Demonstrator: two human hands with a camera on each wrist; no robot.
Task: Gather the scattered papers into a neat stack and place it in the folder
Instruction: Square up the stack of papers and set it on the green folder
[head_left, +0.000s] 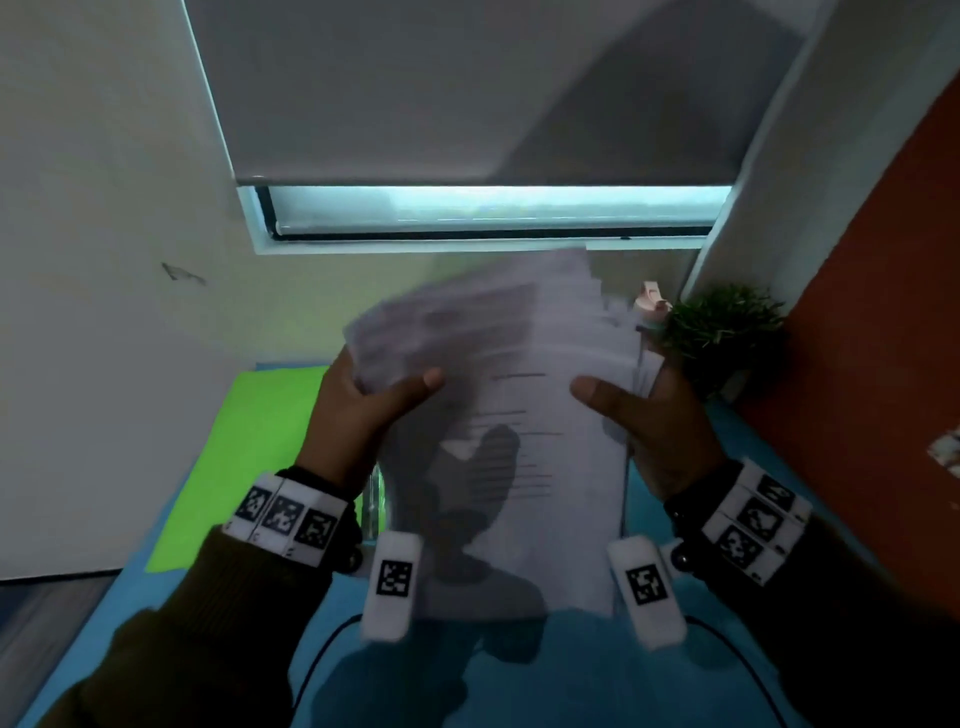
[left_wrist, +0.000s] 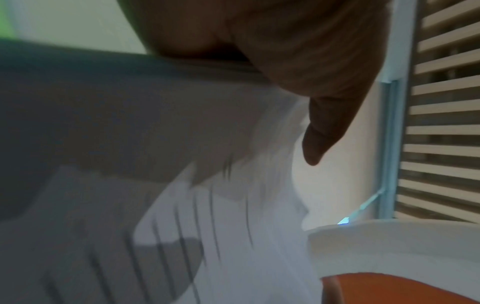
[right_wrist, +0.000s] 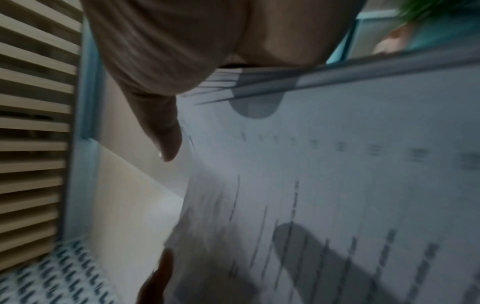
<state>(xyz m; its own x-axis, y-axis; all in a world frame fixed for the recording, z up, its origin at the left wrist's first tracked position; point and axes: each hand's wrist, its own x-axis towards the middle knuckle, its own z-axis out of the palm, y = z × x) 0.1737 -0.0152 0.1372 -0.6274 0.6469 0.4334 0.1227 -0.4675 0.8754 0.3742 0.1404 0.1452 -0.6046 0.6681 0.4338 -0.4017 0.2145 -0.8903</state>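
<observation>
Both hands are clasped on one bundle: the left hand (head_left: 358, 400) grips the sheaf of papers (head_left: 524, 415) at its 9 o'clock edge with the thumb laid over the top sheet, and the right hand (head_left: 649, 415) grips the 3 o'clock edge the same way. The sheaf is held in the air above the blue table (head_left: 571, 675), its long axis running from 6 to 12 o'clock, the far end tipped up toward the window (head_left: 488, 208). Printed lines are seen on the top sheet, crossed by shadows; the far corners are blurred and fanned, and in the right wrist view the sheet edges are stepped, so the stack is judged not yet squared. The green folder (head_left: 249, 452) lies flat on the table at 9 o'clock from the sheaf, just beyond the left hand, which is judged the nearer. Farther off, at 2 o'clock, a potted plant (head_left: 727, 322) stands by the wall.
</observation>
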